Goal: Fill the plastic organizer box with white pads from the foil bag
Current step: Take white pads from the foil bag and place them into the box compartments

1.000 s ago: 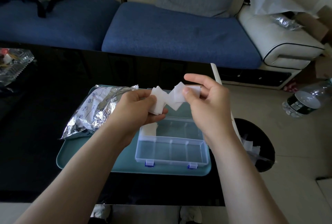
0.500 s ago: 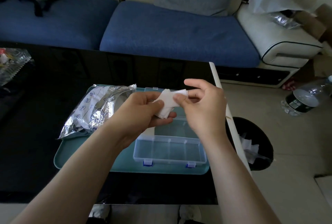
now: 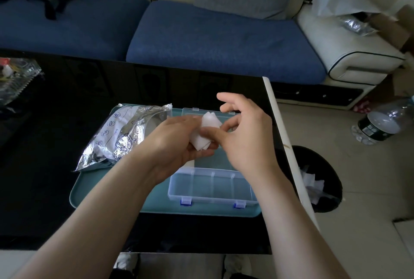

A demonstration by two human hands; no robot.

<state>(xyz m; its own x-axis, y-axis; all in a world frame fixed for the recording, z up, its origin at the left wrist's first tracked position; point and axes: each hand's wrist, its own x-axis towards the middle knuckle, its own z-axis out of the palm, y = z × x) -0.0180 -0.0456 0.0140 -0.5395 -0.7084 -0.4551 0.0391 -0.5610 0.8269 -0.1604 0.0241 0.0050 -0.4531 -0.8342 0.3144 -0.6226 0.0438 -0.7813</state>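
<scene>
Black glossy tabletop carries a teal tray, with the foil bag at 9 o'clock of the organizer box. The left hand grips the folded white pads; the right hand pinches their edge. The box's front compartments lie at 6 o'clock of the pads, their row running 9-to-3.

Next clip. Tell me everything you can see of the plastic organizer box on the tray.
The organizer box is clear, see-through plastic and lies open on the teal tray, near its right end. The near half has thin dividers forming a row of compartments that look empty, and two blue latches on its front edge. The far half is mostly hidden behind the left hand and right hand, which hold white pads above it.
</scene>
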